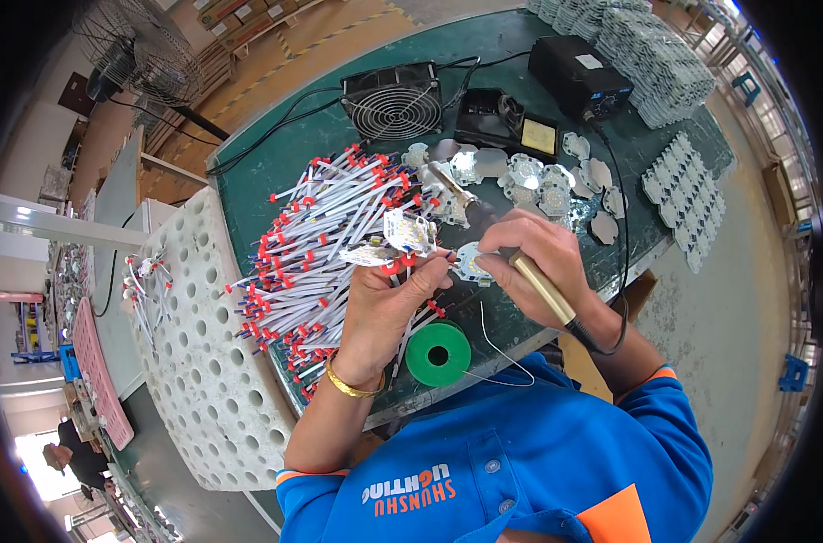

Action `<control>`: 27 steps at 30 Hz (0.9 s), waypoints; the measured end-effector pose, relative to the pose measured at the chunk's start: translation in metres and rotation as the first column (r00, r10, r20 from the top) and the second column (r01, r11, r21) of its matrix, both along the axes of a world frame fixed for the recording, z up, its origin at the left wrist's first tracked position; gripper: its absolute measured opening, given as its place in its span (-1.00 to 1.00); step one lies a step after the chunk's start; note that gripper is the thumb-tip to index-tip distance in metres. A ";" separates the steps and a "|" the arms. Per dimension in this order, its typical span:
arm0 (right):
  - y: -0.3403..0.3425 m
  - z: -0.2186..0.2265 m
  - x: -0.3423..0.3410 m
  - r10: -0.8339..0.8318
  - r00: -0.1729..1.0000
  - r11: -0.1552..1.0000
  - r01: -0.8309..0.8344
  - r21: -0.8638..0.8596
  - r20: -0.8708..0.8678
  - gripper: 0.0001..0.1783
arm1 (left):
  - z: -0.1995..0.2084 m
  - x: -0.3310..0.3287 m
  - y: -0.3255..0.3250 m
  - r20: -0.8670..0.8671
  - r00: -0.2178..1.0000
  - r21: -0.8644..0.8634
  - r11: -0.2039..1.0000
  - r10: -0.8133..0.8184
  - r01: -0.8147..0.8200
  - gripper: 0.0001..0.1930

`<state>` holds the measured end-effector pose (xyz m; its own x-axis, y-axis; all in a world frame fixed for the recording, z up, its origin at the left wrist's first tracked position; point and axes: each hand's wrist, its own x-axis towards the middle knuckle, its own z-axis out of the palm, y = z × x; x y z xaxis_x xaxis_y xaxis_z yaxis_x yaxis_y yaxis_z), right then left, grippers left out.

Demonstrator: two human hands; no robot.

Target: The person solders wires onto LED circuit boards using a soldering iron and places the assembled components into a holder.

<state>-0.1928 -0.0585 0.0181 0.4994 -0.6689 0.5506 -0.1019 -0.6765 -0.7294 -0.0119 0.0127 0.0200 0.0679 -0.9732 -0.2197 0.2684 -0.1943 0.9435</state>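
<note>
My left hand (391, 306), with a gold bracelet at the wrist, is closed on white wire leads with red rings. Small LED boards (409, 232) stand out above its fingers. My right hand (542, 264) grips a soldering iron (543, 290) with a brass-coloured handle; its tip points up and left over the loose boards. The right thumb and fingertips also touch a round LED board (470, 262) beside the left fingertips. A big heap of white leads (316, 249) with red rings lies left of and behind my left hand. Below it stands a green solder spool (438, 354) with a loose strand.
At the back stand a fan (397, 107), an iron stand with a yellow sponge (538, 137) and a black soldering station (579, 77). Loose round boards (556, 190) lie right of centre; board stacks (646, 63) fill the far right. A white perforated panel (203, 362) lies left.
</note>
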 end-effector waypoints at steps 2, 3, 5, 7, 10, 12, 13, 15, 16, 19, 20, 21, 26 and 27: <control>0.003 0.000 0.004 -0.060 0.998 0.995 0.063 -0.082 0.036 -0.72 | 0.000 0.005 0.001 -0.047 0.998 0.025 0.999 -0.034 0.036 -0.75; 0.004 0.000 0.005 -0.061 0.998 0.995 0.063 -0.083 0.036 -0.72 | 0.000 0.006 0.002 -0.094 0.993 0.049 0.996 -0.068 0.073 -0.72; 0.006 -0.004 0.008 -0.093 0.993 0.984 0.102 -0.144 0.072 -0.72 | -0.001 0.005 0.003 -0.108 0.992 0.062 0.996 -0.063 0.070 -0.71; 0.009 -0.008 0.008 -0.107 0.991 0.979 0.120 -0.164 0.082 -0.71 | -0.001 0.005 0.003 -0.123 0.991 0.075 0.995 -0.061 0.071 -0.70; 0.010 -0.012 0.009 -0.111 0.986 0.977 0.131 -0.171 0.121 -0.73 | 0.001 0.005 0.002 -0.124 0.989 0.090 0.992 -0.075 0.086 -0.70; 0.011 -0.013 0.010 -0.114 0.981 0.982 0.136 -0.134 0.159 -0.73 | 0.001 0.004 0.001 -0.120 0.990 0.095 0.991 -0.080 0.092 -0.71; 0.011 -0.014 0.010 -0.113 0.981 0.982 0.135 -0.134 0.158 -0.73 | 0.000 0.004 0.001 -0.121 0.989 0.095 0.991 -0.079 0.091 -0.71; 0.012 -0.016 0.009 -0.125 0.977 0.980 0.149 -0.135 0.172 -0.72 | -0.001 0.003 0.000 -0.153 0.985 0.094 0.991 -0.081 0.096 -0.74; 0.012 -0.017 0.009 -0.125 0.977 0.980 0.148 -0.135 0.171 -0.72 | -0.001 0.002 0.000 -0.154 0.985 0.093 0.991 -0.081 0.096 -0.74; 0.014 -0.019 0.009 -0.102 0.972 0.974 0.141 -0.176 0.212 -0.71 | -0.001 -0.002 -0.002 -0.157 0.985 0.086 0.992 -0.073 0.088 -0.77; 0.016 -0.019 0.008 -0.118 0.971 0.978 0.151 -0.145 0.210 -0.72 | -0.002 -0.002 -0.002 -0.146 0.987 0.082 0.993 -0.072 0.085 -0.78; 0.018 -0.019 0.007 -0.134 0.969 0.980 0.160 -0.115 0.207 -0.72 | -0.002 -0.003 -0.002 -0.134 0.988 0.077 0.994 -0.071 0.082 -0.79; 0.021 -0.023 0.004 -0.143 0.962 0.979 0.172 -0.111 0.234 -0.71 | 0.000 -0.008 -0.001 -0.084 0.994 0.077 0.994 -0.069 0.075 -0.80; 0.022 -0.024 0.003 -0.150 0.960 0.977 0.181 -0.112 0.238 -0.71 | 0.002 -0.009 -0.001 -0.087 0.994 0.083 0.993 -0.073 0.080 -0.80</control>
